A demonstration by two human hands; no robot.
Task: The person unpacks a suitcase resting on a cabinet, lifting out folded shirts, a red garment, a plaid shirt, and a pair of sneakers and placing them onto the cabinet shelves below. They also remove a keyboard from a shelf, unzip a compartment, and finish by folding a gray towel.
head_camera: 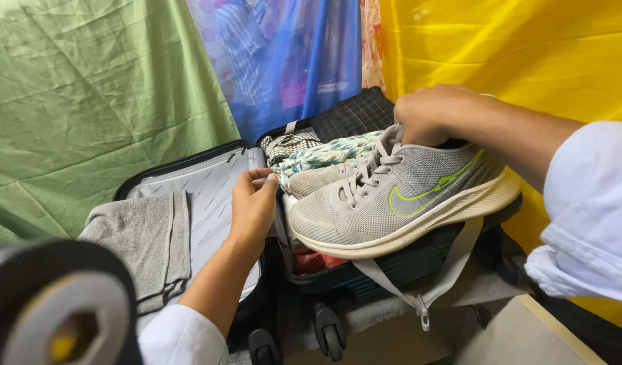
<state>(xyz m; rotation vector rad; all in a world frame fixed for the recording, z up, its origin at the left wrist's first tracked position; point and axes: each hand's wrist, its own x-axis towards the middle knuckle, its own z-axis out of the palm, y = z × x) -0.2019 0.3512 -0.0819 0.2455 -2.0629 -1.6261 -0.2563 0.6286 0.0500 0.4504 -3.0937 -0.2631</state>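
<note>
Your right hand [436, 115] is clamped on the collar of a grey shoe [399, 196], fingers down inside the opening. The shoe hangs toe-down over the right half of the open suitcase [392, 267], with a second grey shoe [318, 181] just behind it. Your left hand [252, 206] rests at the middle hinge of the suitcase, fingertips pinching the edge of the lining; what it grips beyond that you can't tell from here.

- Keep the sole toward the suitcase wall so the dirty side stays off the folded clothes [324, 154] behind the shoe.
- Lower it flat, not toe-first, or it may tip onto the red item [318, 262] below.
- Mind the loose grey strap [453, 260] hanging off the front of the suitcase: don't trap it underneath.
- The grey towel [145, 240] sits in the left half, well apart from the shoe.
</note>
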